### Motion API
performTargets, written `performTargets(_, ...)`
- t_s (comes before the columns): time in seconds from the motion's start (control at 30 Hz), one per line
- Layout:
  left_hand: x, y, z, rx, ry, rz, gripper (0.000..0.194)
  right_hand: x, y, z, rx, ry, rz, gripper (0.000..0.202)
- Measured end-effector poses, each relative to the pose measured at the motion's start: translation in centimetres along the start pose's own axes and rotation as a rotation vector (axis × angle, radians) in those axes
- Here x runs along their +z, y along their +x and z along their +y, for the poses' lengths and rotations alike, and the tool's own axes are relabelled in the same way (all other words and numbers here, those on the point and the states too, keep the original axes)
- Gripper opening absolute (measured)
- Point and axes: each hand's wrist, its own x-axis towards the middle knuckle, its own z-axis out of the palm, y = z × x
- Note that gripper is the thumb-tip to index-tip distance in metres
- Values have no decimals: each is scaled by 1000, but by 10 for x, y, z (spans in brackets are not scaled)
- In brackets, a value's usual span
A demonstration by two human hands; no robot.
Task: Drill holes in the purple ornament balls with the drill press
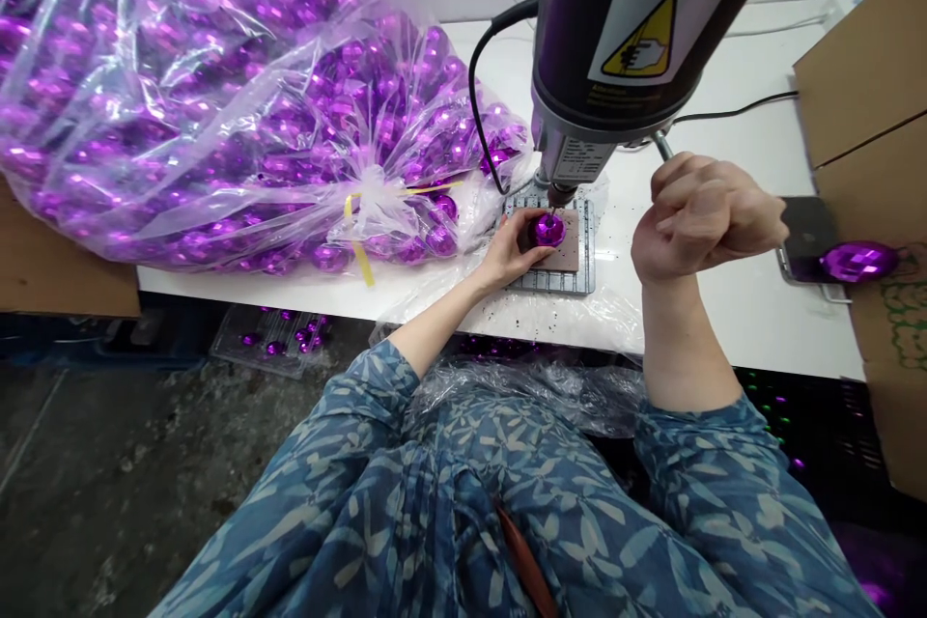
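Note:
With thumb and fingers, my left hand (pixel 513 251) grips a shiny purple faceted ball (pixel 548 230) on a brown board (pixel 569 256). The board lies on the slotted metal base (pixel 588 278) of a bench drill press (pixel 615 39). Directly over the ball is the drill chuck (pixel 560 194), its bit at or touching the ball's top; exact contact is too small to tell. My right hand (pixel 706 217) is closed in a fist around the drill press's feed lever (pixel 662 147), of which only a short metal length shows. Dark shavings dot the base and the table around it.
A big clear bag (pixel 238 106) of purple balls fills the table's left side. Cardboard boxes (pixel 861 68) stand at the right, beside a phone (pixel 809 237) and another purple ball (pixel 859 262). A black cable (pixel 472 87) loops left of the drill. Plastic film (pixel 536 396) hangs at the front edge.

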Motion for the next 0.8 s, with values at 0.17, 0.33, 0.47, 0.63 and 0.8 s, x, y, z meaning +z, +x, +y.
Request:
performTargets(0.17, 1, 0, -2, 8, 2, 4, 67, 8, 10, -15, 15, -3, 22, 83)
performTargets(0.33, 1, 1, -2, -3, -21, 15, 67, 38, 66, -47, 119, 54, -40, 69)
performTargets(0.47, 0, -14, 8, 12, 54, 121, 65, 51, 102, -49, 301, 94, -138, 73)
performTargets(0.63, -11, -88, 28, 249, 245, 104, 58, 53, 109, -41, 379, 92, -149, 82)
performTargets(0.8, -21, -181, 36, 386, 448, -317, 36, 50, 105, -37, 366, 60, -136, 82)
